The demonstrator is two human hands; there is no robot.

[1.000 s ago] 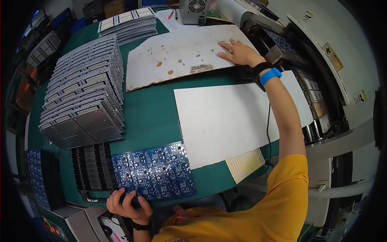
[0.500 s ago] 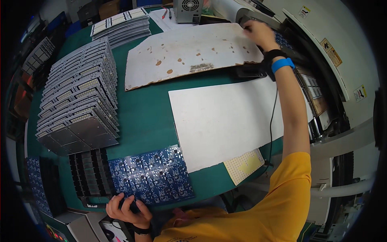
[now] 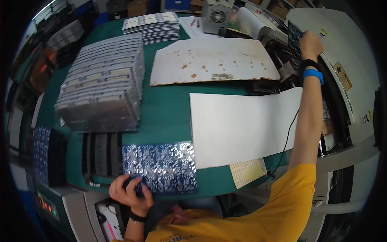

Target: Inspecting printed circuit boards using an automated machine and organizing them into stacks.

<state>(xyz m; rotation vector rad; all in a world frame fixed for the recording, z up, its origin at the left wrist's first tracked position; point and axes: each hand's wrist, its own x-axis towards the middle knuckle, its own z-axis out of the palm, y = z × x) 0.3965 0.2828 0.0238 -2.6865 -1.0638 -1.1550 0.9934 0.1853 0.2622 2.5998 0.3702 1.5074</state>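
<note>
A blue circuit board panel (image 3: 161, 167), dense with small components, lies flat at the near edge of the green table. At its near left corner is my left hand (image 3: 131, 193), fingers apart and slightly curled, the tips touching or just over the board's edge. My right arm reaches to the far right. There my right hand (image 3: 310, 44) is closed on the edge of another circuit board (image 3: 295, 40), tilted up beside the machine; my fingers partly hide it.
A black slotted rack (image 3: 102, 155) stands left of the flat panel, before a long row of upright grey panels (image 3: 105, 84). White sheet (image 3: 242, 125) and stained cardboard (image 3: 213, 60) cover the middle. A black cable (image 3: 287, 145) crosses the sheet. A machine (image 3: 338, 76) borders the right.
My right hand has moved farther right and now holds a circuit board up. My left hand stays by the flat panel. The whole view has shifted.
</note>
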